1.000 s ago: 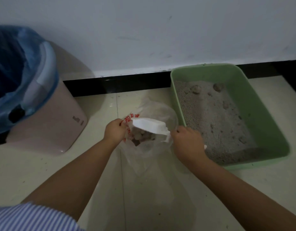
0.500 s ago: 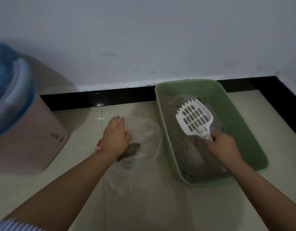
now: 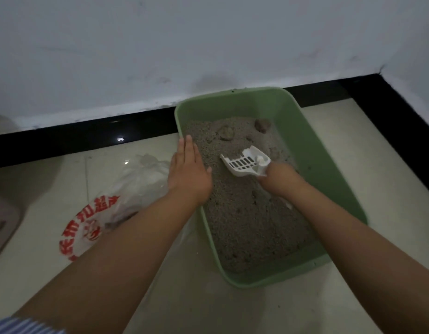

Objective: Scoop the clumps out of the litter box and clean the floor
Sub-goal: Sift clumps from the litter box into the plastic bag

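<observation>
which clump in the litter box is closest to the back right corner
The darker rounded clump sitting against the far right wall of the green litter box. The paler clump lies further left, nearer the middle.

Lighting: dim, cool, even; source not visible. Glare: small bright spot on the black baseboard, faint sheen on the floor tile just below it. Shadows: soft, weak. Focus: slightly soft overall, grainy. Distortion: wide-angle bending of the baseboard toward the right edge.

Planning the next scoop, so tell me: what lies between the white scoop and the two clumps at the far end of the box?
Head view: only loose grey litter lies between the scoop and the clumps.
</observation>
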Motion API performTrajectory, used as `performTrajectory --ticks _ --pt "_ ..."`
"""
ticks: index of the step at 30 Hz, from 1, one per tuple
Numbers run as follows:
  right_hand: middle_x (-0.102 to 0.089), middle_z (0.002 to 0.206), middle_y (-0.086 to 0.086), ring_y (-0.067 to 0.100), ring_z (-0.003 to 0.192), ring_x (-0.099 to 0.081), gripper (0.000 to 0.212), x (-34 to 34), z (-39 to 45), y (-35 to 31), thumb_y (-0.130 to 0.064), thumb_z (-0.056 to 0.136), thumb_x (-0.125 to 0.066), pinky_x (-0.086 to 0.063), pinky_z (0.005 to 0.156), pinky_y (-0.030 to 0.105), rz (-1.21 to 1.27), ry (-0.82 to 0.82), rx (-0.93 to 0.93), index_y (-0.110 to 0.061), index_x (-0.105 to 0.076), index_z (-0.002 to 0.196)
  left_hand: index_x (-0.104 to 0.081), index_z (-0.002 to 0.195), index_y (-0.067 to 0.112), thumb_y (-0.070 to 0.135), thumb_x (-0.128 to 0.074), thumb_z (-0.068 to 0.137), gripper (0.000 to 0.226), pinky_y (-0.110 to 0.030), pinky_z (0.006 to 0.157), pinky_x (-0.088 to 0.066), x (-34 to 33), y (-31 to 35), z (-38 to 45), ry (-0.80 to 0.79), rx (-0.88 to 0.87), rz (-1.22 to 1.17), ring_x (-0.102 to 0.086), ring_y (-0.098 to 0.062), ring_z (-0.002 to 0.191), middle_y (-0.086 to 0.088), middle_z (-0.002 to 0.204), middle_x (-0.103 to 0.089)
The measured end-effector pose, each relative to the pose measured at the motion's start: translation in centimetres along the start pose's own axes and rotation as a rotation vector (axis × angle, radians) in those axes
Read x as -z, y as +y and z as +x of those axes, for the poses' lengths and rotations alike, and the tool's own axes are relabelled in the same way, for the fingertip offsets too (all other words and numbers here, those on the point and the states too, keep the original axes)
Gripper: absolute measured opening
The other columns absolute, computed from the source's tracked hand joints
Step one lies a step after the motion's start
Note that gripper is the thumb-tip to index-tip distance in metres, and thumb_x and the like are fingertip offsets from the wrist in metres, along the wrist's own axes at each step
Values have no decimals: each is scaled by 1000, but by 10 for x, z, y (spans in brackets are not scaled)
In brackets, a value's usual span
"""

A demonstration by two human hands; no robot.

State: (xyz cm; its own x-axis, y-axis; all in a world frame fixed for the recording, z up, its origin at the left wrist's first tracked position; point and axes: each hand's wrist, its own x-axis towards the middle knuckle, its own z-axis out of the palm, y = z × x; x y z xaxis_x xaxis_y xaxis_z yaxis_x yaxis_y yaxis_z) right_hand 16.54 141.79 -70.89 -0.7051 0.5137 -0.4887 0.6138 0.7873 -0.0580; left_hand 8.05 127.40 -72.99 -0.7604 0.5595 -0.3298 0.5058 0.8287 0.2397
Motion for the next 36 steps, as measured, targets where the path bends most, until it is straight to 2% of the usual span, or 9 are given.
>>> performTrajectory --ticks 5,9,13,19,26,28,31,34,36 --pt "-60 107 20 30 98 -59 29 -1 36 -9 -10 96 -38 -44 73 33 12 21 16 -1 -53 120 11 146 2 33 -22 101 64 -32 118 6 -2 -1 2 23 -8 -25 21 -22 143 -10 154 23" --pt "-63 107 19 32 97 -60 33 -21 62 -14 -14 97 -37 -40 69 30 127 58 6 -4 -48 127 11 147 4 35 -22 100 65 -32 117 6 -6 1 5 29 4 -36 21 -21 143 -9 155 22" --pt "-64 106 20 33 96 -60 36 -40 63 -12 -24 99 -36 -35 66 29 284 149 -16 2 -59 108 11 147 4 34 -21 101 64 -32 118 6 -7 3 5 41 9 -40 22 -21 143 -9 155 23" --pt "-63 107 21 33 96 -58 35 -52 59 -9 -26 97 -41 -34 67 29 404 281 25 1 -55 114 13 146 5 33 -19 101 62 -31 117 7 -4 0 3 29 35 24 22 -20 143 -9 154 24" --pt "-61 91 15 23 77 -50 29 -42 29 3 -23 96 -45 -28 65 24 526 381 78 2 -60 99 13 147 6 32 -19 101 62 -31 117 7 -1 3 0 7 58 57 21 -20 143 -9 155 23" --pt "-56 83 11 18 75 -46 28 -43 20 12 -23 95 -47 -27 64 23 559 382 41 2 -60 97 13 146 5 31 -18 101 61 -31 117 7 0 4 -2 9 65 69 20 -20 144 -10 155 22" --pt "-58 82 13 21 75 -51 27 -47 4 24 -23 94 -49 -30 63 24 568 336 5 0 -62 98 12 146 3 30 -16 102 60 -33 117 8 2 6 -4 27 97 96 18 -22 144 -12 155 21" --pt "-52 74 8 19 72 -49 19 -47 -15 30 -21 92 -52 -30 57 26 629 308 16 -6 -59 84 12 146 3 30 -15 102 59 -34 117 8 3 10 -9 29 119 111 18 -22 144 -12 155 20" --pt "-53 75 9 19 72 -50 17 -45 -29 33 -20 92 -52 -32 60 25 680 325 -1 -6 -60 88 11 146 3 30 -17 101 60 -34 118 7 2 13 -14 20 136 74 17 -22 144 -12 155 20"
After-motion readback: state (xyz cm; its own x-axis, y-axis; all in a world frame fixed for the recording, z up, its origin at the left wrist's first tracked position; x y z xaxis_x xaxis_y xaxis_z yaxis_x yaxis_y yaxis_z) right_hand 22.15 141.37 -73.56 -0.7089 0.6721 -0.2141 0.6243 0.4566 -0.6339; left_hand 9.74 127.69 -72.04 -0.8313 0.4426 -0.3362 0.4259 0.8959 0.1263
